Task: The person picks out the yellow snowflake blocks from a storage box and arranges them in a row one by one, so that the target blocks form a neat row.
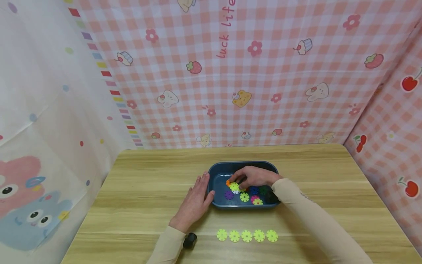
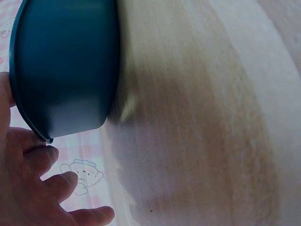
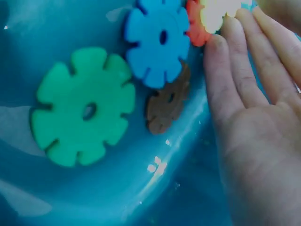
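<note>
The left hand point(image 1: 192, 202) rests straight-fingered against the navy tray point(image 1: 219, 182); inside it, the right hand point(image 1: 255, 176) touches a lime notched disc point(image 1: 233, 186) — pinching or not, unclear. Five matching discs point(image 1: 246, 233) lie in front of the tray.

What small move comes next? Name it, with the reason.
Probably lift the yellow-green disc nearest the right hand out of the tray: that hand is right at it, and five discs of that colour lie in a row outside.
</note>
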The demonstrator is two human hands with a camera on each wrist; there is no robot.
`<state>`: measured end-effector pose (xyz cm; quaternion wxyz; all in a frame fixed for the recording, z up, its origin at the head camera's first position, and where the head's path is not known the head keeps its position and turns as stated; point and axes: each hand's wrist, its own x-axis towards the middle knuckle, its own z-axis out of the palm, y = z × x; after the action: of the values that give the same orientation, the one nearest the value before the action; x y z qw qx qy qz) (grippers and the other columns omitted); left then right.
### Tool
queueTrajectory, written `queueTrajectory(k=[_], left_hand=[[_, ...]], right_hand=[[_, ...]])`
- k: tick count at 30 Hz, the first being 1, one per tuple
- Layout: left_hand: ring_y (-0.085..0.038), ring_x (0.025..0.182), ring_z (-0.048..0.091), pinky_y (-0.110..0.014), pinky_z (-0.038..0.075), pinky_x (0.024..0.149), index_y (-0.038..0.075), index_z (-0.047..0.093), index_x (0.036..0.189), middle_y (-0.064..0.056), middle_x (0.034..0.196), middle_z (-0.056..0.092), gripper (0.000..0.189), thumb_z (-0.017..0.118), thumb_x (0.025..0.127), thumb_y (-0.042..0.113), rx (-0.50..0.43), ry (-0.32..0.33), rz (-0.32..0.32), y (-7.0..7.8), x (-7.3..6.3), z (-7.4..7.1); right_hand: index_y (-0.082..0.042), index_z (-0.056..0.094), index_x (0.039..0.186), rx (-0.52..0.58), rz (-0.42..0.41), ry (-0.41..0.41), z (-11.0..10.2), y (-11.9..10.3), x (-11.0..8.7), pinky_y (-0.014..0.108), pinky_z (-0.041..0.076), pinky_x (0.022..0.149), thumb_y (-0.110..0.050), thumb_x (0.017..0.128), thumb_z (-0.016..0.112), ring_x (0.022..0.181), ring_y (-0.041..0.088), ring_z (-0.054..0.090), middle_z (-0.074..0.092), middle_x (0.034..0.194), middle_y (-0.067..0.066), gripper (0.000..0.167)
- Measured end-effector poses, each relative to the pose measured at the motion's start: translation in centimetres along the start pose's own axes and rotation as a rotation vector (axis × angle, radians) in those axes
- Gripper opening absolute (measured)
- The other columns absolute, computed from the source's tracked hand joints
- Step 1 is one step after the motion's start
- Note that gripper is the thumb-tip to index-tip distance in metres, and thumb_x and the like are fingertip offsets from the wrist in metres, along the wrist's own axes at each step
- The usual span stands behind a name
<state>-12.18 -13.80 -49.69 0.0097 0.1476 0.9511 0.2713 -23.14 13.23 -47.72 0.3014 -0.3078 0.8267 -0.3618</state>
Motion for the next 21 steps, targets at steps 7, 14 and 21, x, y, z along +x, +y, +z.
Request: queueTrajectory(k=[7,14,21], left_hand=[[-0.035,0.157,0.02,-0.066,0.027,0.118,0.007,0.021,0.166,-0.01,0.171,0.021,0.068,0.048,0.11,0.036,0.005,-0.025,-0.021,0.12,-0.03,0.07],[-0.035,0.157,0.02,-0.066,0.027,0.118,0.007,0.022,0.166,-0.01,0.171,0.021,0.068,0.048,0.11,0.036,0.006,-0.022,-0.015,0.04,-0.01,0.0],[-0.035,0.157,0.021,-0.066,0.028,0.118,0.006,0.023,0.165,-0.011,0.171,0.022,0.067,0.048,0.11,0.036,0.004,-0.019,-0.014,-0.05,0.0,-0.07]], right_hand=[[-0.017,0.071,0.132,-0.077,-0.056,0.016,0.87,0.5,0.37,0.035,0.055,0.093,-0.004,0.094,0.073,0.111,0.015,0.062,0.066,0.127,-0.003,0.04],[-0.013,0.07,0.133,-0.158,-0.14,0.016,1.05,0.21,0.48,0.036,0.053,0.096,-0.002,0.093,0.073,0.111,0.017,0.059,0.062,0.125,-0.002,0.041],[-0.011,0.071,0.131,-0.185,-0.145,0.003,1.09,-0.11,0.69,0.036,0.053,0.096,-0.004,0.093,0.074,0.11,0.018,0.06,0.062,0.123,0.0,0.039]])
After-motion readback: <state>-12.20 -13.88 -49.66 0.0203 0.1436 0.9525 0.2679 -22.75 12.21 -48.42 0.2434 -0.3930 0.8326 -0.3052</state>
